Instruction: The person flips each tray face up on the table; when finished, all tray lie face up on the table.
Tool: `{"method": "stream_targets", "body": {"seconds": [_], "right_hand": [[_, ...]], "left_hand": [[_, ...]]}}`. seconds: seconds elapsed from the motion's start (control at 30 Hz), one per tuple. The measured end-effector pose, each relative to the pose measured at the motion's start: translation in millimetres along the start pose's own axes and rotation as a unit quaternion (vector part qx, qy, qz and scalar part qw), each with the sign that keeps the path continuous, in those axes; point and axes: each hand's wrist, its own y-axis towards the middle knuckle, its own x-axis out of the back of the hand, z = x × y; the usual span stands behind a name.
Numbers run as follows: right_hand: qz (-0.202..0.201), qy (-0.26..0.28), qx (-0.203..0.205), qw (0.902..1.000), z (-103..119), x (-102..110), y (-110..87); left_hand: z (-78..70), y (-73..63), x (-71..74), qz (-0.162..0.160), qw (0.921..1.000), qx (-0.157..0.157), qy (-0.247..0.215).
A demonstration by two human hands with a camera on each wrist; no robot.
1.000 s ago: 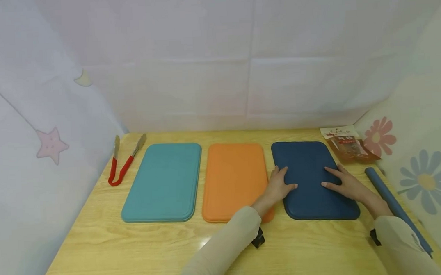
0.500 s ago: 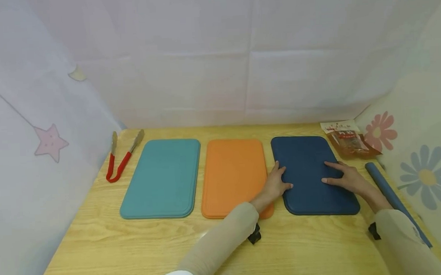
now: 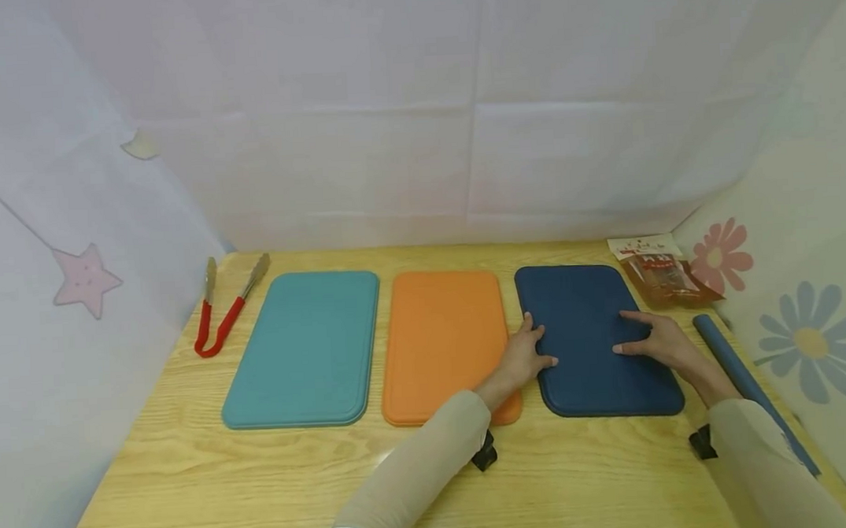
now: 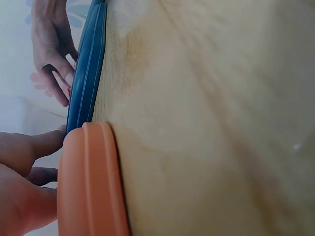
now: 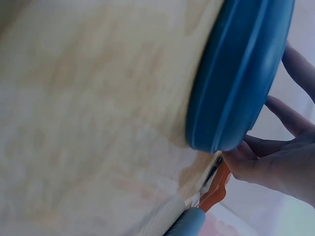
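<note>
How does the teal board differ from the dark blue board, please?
The teal board is lighter in colour than the dark blue board. The teal board lies untouched, while the left hand and right hand are at the dark blue board. Both lie flat with rounded corners.

Right hand partly hidden; packet illegible

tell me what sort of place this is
Most likely a makeshift indoor tabletop booth, perhaps for staged demonstrations, though I can't be certain: a wood-grain table is hemmed in by pale, creased sheets, with red-handled tongs and a dark blue board laid out on it.
</note>
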Motion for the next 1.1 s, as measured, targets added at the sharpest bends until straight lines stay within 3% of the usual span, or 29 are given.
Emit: {"method": "stream_targets", "body": {"seconds": [0.27,0.53,0.77,0.97,1.1], "right_hand": [[-0.017,0.025,-0.014,0.9995,1,5,-1.2],[-0.047,0.089,-0.032,0.9944,-4,12,-11.8],[-0.058,0.142,-0.013,0.9881,-19,22,-24.4],[-0.070,0.164,0.023,0.9837,-25,28,-26.2],[-0.050,0.281,0.042,0.9574,-29,33,-25.9]], "left_hand": [[-0.5,2.9,5.3,-0.001,0.9997,-0.001,0.023],[-2.9,3.3,8.0,0.007,0.9988,0.000,0.048],[-5.3,0.3,5.0,0.015,0.9985,0.000,0.053],[-1.3,-0.9,4.0,-0.001,0.9998,0.012,0.016],[0.8,1.1,5.5,0.001,0.9999,0.013,-0.009]]}}
